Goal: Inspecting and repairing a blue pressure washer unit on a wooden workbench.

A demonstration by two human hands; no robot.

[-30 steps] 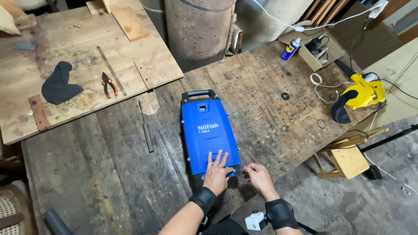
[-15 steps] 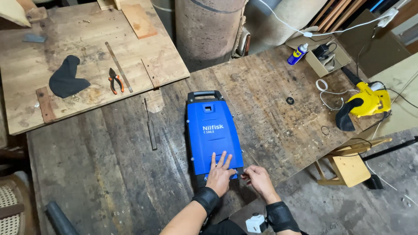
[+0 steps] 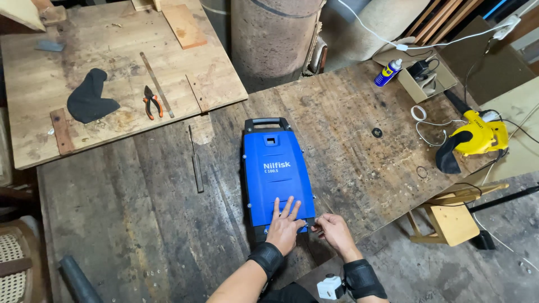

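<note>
A blue machine housing with a black handle (image 3: 275, 168) lies flat on a dark wooden workbench (image 3: 140, 224). My left hand (image 3: 285, 227) rests palm down with fingers spread on its near end. My right hand (image 3: 331, 230) is at the housing's near right corner, fingers pinched together on something small there that I cannot make out. Both wrists wear black bands.
On a lighter plywood table (image 3: 112, 84) lie orange-handled pliers (image 3: 150, 104), a black cloth shape (image 3: 87, 104) and a metal strip. A long thin tool (image 3: 195, 160) lies left of the housing. A spray can (image 3: 387, 73), a yellow power tool (image 3: 477, 137) and a stool (image 3: 449, 219) are to the right.
The view has shifted slightly. Both hands stay at the near end of the blue housing, with the right hand still at its corner.
</note>
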